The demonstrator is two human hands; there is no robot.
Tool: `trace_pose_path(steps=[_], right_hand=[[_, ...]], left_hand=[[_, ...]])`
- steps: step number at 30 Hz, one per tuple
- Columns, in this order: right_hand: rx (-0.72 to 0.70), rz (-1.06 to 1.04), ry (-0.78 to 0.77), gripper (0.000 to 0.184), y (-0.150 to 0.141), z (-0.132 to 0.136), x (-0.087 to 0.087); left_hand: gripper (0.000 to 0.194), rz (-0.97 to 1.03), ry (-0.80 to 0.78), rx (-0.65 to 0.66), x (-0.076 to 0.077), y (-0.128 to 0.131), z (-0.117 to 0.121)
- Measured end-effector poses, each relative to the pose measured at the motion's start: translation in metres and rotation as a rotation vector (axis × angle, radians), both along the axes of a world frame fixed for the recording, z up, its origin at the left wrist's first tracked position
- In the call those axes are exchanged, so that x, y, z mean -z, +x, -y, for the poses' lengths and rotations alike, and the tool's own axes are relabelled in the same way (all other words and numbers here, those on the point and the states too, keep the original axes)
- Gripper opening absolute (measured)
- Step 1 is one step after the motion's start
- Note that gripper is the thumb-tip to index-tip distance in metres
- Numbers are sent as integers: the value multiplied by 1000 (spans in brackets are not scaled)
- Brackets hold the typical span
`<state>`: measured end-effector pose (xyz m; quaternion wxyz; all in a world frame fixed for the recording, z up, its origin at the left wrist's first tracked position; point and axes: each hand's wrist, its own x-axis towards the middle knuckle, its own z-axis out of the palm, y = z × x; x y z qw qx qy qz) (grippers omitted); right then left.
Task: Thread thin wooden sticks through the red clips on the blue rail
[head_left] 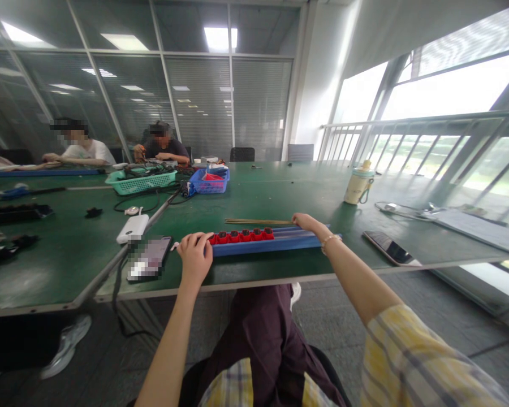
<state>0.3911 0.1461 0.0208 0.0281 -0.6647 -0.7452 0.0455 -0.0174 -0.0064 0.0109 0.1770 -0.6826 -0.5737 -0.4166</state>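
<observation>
A long blue tray (263,246) lies across the table edge in front of me, with a row of red blocks with dark tops (234,236) in its left half. My left hand (195,251) is closed over the tray's left end, its fingertips by the leftmost red block and partly covering it. Behind the tray lie several thin brass-coloured rods (258,221), parallel to it. My right hand (307,221) reaches over the tray's right half, with bent fingers closed at the right ends of the rods. The fingertips are small and partly hidden there.
Left of the tray are a phone (150,259) and a white power bank (133,228). Behind stand a green basket (142,183) with cables and a blue basket (210,183). To the right are a bottle (358,185) and another phone (390,247). Two people sit at far left.
</observation>
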Motion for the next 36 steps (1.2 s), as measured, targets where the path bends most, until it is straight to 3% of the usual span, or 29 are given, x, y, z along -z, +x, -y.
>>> trace_pose_path(steps=[7, 21, 25, 29, 33, 36], right_hand=[[-22, -41, 36, 33, -1, 3, 3], [138, -77, 280, 37, -11, 27, -2], [133, -57, 432, 38, -14, 34, -4], [107, -95, 688, 35, -14, 43, -5], [82, -238, 947, 31, -16, 52, -3], [95, -432, 1051, 29, -23, 62, 6]], left_hand=[[32, -2, -1, -4, 0, -1, -1], [39, 51, -37, 8, -5, -1, 5], [38, 57, -41, 14, -6, -1, 6], [41, 70, -51, 10, -5, -3, 5], [42, 76, -49, 21, -2, -5, 3], [43, 83, -35, 22, 0, -6, 1]])
